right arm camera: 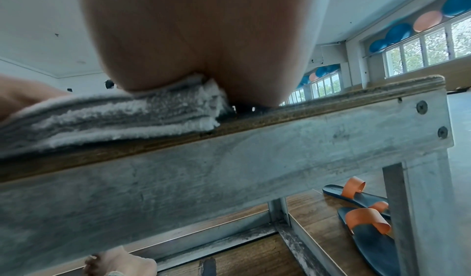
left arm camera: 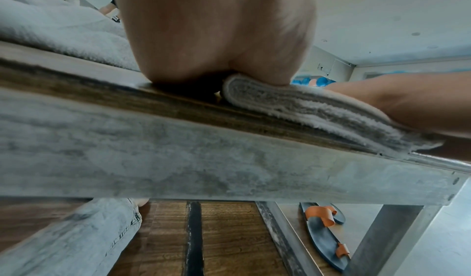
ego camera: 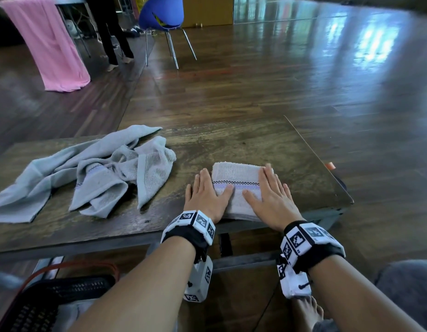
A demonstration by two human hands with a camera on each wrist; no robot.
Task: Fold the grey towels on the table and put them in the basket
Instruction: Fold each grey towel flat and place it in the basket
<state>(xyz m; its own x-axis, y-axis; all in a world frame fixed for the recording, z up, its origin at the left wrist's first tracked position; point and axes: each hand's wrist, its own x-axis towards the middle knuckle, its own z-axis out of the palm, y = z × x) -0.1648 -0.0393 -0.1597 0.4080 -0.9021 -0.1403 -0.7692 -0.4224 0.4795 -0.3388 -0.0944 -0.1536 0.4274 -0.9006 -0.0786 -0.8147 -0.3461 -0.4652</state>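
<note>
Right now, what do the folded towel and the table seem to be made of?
Folded towel: looks like cotton terry, with fuzzy looped pile and fluffy layered edges. Table: worn wood-look top, apparently plywood by its layered edge, on a dull grey, screwed metal-looking frame.

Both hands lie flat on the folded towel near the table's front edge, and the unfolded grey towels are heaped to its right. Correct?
Not quite. The head view shows the unfolded towels heaped to the left of the folded towel, not the right. The rest holds: left hand and right hand lie flat on it, near the table front edge.
</note>
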